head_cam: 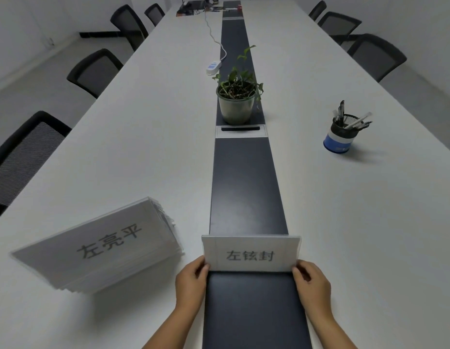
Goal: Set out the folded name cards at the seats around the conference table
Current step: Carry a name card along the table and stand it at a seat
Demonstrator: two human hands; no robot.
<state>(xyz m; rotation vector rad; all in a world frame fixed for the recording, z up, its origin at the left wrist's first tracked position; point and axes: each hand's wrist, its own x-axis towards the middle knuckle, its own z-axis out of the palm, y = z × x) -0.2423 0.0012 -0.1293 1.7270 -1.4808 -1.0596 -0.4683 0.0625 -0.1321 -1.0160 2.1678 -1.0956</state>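
Observation:
One folded name card (251, 253) stands upright on the dark centre strip (246, 187) at the near end of the long white conference table (143, 137), its printed face toward me. My left hand (192, 280) pinches its lower left corner. My right hand (310, 282) pinches its lower right corner. A stack of name cards (100, 245) lies nested together on the white tabletop to the left, apart from both hands, with printed characters on its top face.
A potted plant (237, 96) stands on the strip farther down, with a cable port (240, 129) before it. A pen holder (343, 132) sits right. A power strip (213, 66) lies beyond the plant. Black chairs (25, 157) line both sides.

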